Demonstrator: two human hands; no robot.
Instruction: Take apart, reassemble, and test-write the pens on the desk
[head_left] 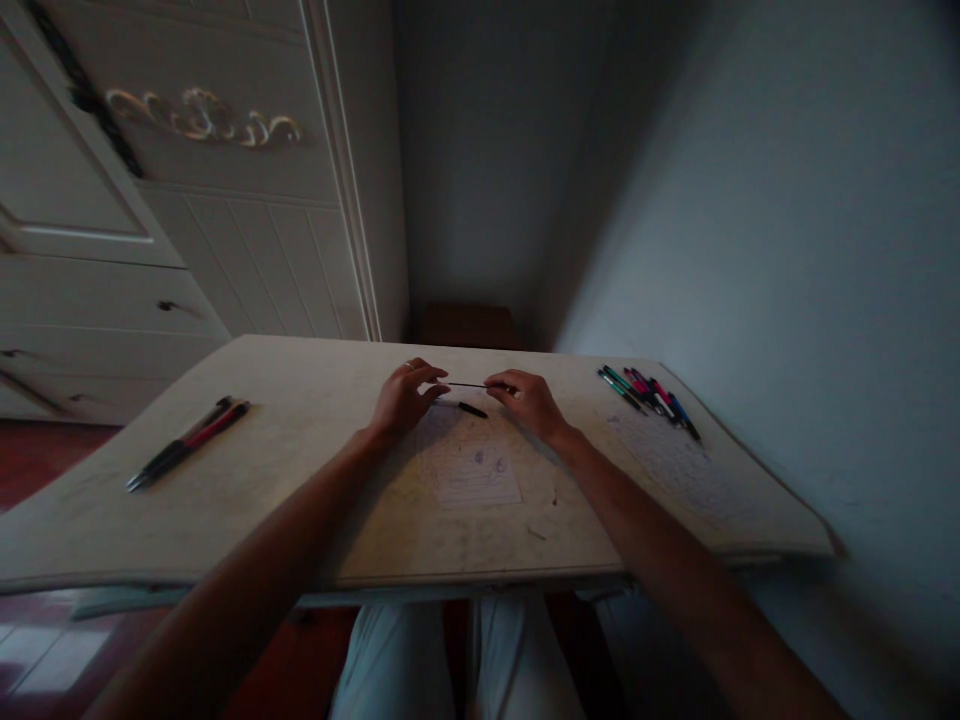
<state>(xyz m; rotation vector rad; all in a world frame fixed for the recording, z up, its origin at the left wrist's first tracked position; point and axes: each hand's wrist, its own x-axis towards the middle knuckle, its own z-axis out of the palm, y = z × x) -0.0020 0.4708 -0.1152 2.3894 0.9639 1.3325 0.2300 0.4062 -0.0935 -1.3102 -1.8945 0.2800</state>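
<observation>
A thin dark pen refill point(466, 384) stretches level between my two hands over the far part of the table. My left hand point(403, 400) pinches its left end between thumb and fingers, and a ring shows on one finger. At the other end, the fingertips of my right hand point(531, 402) are closed on the same refill. Just below it lies a black pen piece point(472, 410), near the top of a lined sheet of paper point(476, 485) with scribbles on it. Whether a pale barrel joins that piece on its left is hard to make out.
Several pens point(652, 395) in green, pink, black and blue lie at the far right beside a written sheet point(667, 460). More pens point(187, 445), black and red, rest on the left of the table point(315, 370). A white cabinet point(277, 260) and a wall point(750, 250) stand behind.
</observation>
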